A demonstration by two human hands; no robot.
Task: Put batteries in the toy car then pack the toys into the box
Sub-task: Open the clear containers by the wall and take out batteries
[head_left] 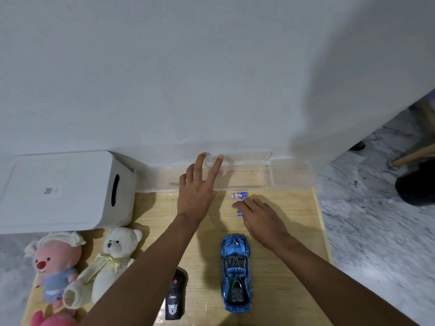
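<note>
A blue toy car [236, 272] sits on the wooden board [294, 231], nose pointing away from me. Small blue and white batteries [239, 196] lie beyond it, near a clear plastic case [247, 175] by the wall. My right hand [261, 220] lies over the batteries, its fingertips touching them; whether it pinches one I cannot tell. My left hand [200, 187] reaches forward with straight fingers, its fingertips on the clear case's left end. A black remote control [174, 296] lies left of the car. A white storage box [63, 191] stands at the left.
A white teddy bear [110, 262], a pink plush in blue [55, 264] and another pink plush [49, 320] lie at the lower left. A clear lid [292, 175] rests right of the case. Marble floor lies on the right, and a white wall stands behind.
</note>
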